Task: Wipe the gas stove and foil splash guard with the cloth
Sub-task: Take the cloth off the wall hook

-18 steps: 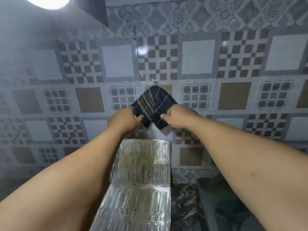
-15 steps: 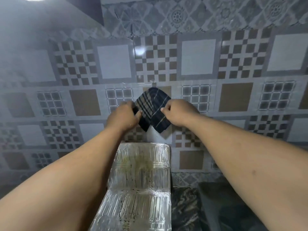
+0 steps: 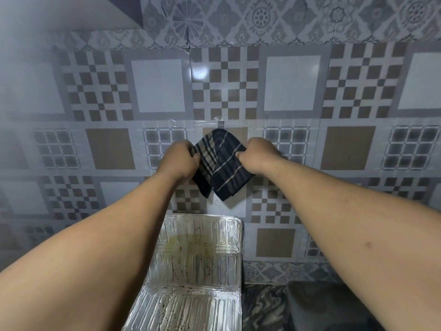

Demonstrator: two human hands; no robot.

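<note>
Cloth (image 3: 220,163) on wall hook (image 3: 220,122), above foil guard (image 3: 200,254); pinched at both edges by left hand (image 3: 179,161) and right hand (image 3: 256,155), as before. Barely moved; wiping not begun.

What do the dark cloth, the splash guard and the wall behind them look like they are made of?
Cloth: soft woven fabric, dark with pale stripes; it folds and drapes between both hands. Splash guard: thin embossed aluminium foil, shiny and ribbed, with yellowish grease stains. Wall: glossy patterned ceramic tile, or possibly tile-print sheet, judging by the light glare.
</note>
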